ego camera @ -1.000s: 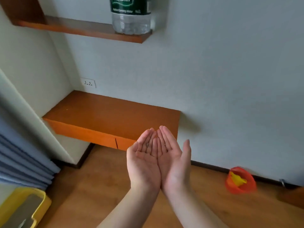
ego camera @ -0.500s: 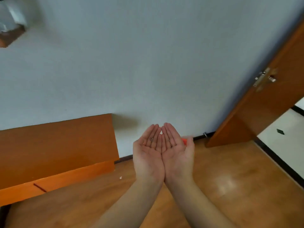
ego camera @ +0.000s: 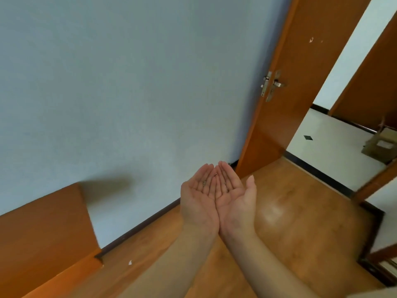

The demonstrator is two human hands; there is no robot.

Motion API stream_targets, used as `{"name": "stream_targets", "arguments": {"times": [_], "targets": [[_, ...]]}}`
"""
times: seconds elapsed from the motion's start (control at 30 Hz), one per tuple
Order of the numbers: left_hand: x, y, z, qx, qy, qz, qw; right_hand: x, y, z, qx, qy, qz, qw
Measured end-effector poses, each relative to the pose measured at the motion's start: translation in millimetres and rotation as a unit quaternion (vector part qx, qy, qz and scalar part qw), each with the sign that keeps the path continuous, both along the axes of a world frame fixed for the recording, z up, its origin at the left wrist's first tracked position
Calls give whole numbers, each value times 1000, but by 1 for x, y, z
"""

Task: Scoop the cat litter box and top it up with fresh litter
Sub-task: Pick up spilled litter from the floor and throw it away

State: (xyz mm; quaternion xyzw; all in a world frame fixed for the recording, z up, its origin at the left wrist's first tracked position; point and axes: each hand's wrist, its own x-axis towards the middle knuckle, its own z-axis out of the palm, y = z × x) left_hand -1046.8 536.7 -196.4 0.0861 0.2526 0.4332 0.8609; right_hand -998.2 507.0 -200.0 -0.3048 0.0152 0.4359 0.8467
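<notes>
As if cupped: hands (ego camera: 217, 196) (palms up)

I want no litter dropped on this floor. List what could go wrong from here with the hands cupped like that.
1. The left hand and right hand lie open, side by side, palms up, with a few small grains loose on the fingers; a tilt or a gap between the hands could spill them onto the wood floor.
2. The open door stands close on the right; an elbow could brush it.
</notes>
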Motion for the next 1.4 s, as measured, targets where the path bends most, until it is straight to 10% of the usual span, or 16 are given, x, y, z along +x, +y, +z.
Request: {"name": "stream_targets", "arguments": {"times": [0.6, 1.4], "targets": [[264, -8, -42, -55, 12, 47, 997, 267, -5, -49, -43, 3, 43, 998], [421, 189, -59, -5, -17, 77, 997, 425, 196, -42, -16, -7, 67, 998]]}}
